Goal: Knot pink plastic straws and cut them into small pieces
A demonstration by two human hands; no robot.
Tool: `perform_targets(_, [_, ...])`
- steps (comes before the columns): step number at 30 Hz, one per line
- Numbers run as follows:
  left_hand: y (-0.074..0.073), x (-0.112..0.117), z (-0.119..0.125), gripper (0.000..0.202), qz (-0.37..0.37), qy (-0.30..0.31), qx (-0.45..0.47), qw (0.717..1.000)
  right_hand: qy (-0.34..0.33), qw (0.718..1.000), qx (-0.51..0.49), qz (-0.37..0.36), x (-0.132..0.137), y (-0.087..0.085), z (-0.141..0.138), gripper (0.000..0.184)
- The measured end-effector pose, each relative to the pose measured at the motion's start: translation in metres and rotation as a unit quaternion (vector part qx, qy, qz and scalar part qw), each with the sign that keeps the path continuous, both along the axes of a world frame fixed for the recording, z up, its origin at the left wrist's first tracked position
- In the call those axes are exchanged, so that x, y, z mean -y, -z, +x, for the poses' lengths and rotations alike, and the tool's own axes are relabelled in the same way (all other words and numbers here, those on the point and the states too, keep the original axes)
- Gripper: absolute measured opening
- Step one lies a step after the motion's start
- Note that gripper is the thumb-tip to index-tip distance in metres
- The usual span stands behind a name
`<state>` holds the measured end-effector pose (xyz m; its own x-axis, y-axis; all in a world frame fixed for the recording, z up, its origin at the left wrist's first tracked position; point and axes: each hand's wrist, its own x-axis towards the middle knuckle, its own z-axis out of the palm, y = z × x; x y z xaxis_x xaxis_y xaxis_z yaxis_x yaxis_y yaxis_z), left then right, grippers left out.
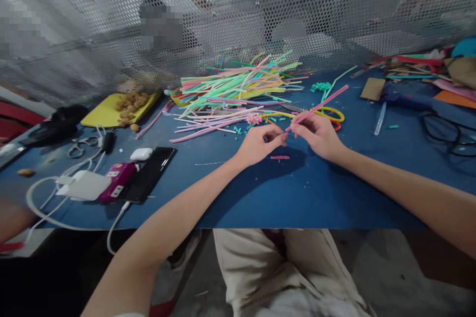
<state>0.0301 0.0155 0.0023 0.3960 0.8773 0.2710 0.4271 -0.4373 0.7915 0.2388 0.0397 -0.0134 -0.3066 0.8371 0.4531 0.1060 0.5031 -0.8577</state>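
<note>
My right hand [315, 133] is closed around a long pink straw [327, 100], which slants up to the right. Close beside it, my left hand [263, 143] pinches thumb and fingers together at the straw's lower end; whatever lies in that pinch is too small to make out. Below the hands, a short row of pink pieces [279, 157] lies on the blue table [256, 198], with a thin thread or wire [210, 164] stretching left of it. Behind my hands are a pink cluster [254, 119] and yellow-handled scissors [332, 113], partly hidden by my right hand.
A large pile of coloured straws [230, 84] lies before the perforated metal screen [230, 25]. At left are a phone [150, 176], a white charger [89, 185], cables and a yellow tray [100, 111] of round brown things. A glue gun [405, 99] lies right, near a turquoise beaded piece [321, 87].
</note>
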Motion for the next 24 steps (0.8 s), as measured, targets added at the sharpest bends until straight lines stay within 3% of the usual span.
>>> perform_targets(6, [-0.0003, -0.0036, -0.0042, 0.034, 0.033, -0.045, 0.008, 0.998, -0.004, 0.999, 0.035, 0.009, -0.0031, 0.0029, 0.0037, 0.016])
perform_targets(24, [-0.0038, -0.0014, -0.0071, 0.038, -0.027, 0.003, -0.006, 1.0, -0.007, 0.998, 0.057, 0.033, -0.0022, 0.0061, -0.0012, 0.016])
